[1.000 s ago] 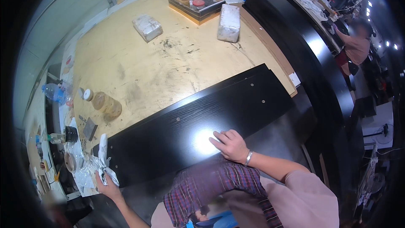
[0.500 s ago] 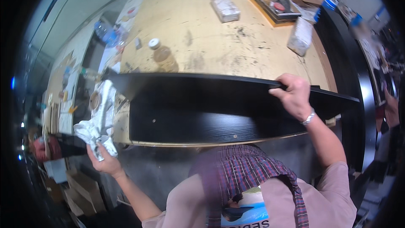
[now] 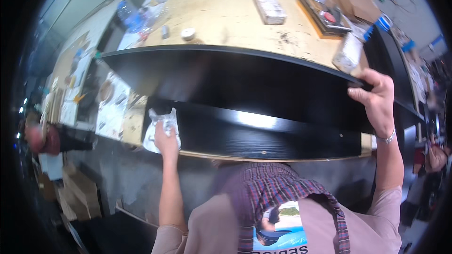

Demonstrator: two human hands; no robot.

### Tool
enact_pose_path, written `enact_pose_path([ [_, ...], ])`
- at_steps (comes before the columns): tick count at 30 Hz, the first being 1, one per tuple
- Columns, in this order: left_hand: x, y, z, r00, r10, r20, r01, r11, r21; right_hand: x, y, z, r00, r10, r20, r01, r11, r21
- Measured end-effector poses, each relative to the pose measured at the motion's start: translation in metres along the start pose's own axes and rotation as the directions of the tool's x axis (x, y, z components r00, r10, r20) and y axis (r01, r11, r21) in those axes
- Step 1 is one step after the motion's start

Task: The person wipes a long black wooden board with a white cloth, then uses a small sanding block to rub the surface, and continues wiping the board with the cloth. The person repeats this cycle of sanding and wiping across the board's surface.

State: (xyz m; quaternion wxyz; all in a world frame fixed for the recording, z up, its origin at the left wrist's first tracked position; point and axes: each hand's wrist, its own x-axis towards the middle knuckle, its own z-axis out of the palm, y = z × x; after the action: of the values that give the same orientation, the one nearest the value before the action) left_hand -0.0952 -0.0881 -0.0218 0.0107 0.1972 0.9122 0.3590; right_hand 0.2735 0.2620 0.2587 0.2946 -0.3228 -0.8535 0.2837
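Note:
A long black board [image 3: 263, 80] stands tilted up on its edge across the worktable, above a second black board [image 3: 226, 136] lying flat along the near side. My right hand [image 3: 376, 99] is closed around the upper edge of the raised board near its right end, thumb on the near face. In my left hand [image 3: 165, 140] is a crumpled white cloth [image 3: 151, 134], held at the left end of the flat board. Behind the raised board only the white cap [image 3: 188, 33] of a bottle shows; its body is hidden.
On the pale worktable [image 3: 212, 9] sit a wrapped white block [image 3: 270, 9], a second wrapped block [image 3: 349, 52] and an open box of small items [image 3: 325, 15]. Clear plastic bottles [image 3: 132, 18] stand far left. Cardboard [image 3: 82, 190] leans at lower left.
The raised board has lifted and tilted up further, with my right hand still on its edge. My left hand has brought the cloth rightward onto the flat board's left end.

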Motion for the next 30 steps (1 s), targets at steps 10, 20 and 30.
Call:
enact_pose_path([
  [10, -0.118, 0.253, 0.254, 0.501, 0.865, -0.004, -0.840, 0.486, -0.240, 0.015, -0.068, -0.064, 0.961, -0.267, -0.074, 0.242, 0.938, -0.250],
  [20, -0.322, 0.326, 0.227, -0.574, 0.790, 0.213, 0.227, 0.404, -0.886, 0.002, -0.066, -0.095, 0.912, -0.404, -0.064, 0.346, 0.846, -0.405],
  [30, -0.318, 0.391, 0.376, -0.255, 0.910, 0.326, -0.148, 0.296, -0.944, -0.015, -0.062, -0.114, 0.922, -0.386, -0.025, 0.324, 0.806, -0.496],
])
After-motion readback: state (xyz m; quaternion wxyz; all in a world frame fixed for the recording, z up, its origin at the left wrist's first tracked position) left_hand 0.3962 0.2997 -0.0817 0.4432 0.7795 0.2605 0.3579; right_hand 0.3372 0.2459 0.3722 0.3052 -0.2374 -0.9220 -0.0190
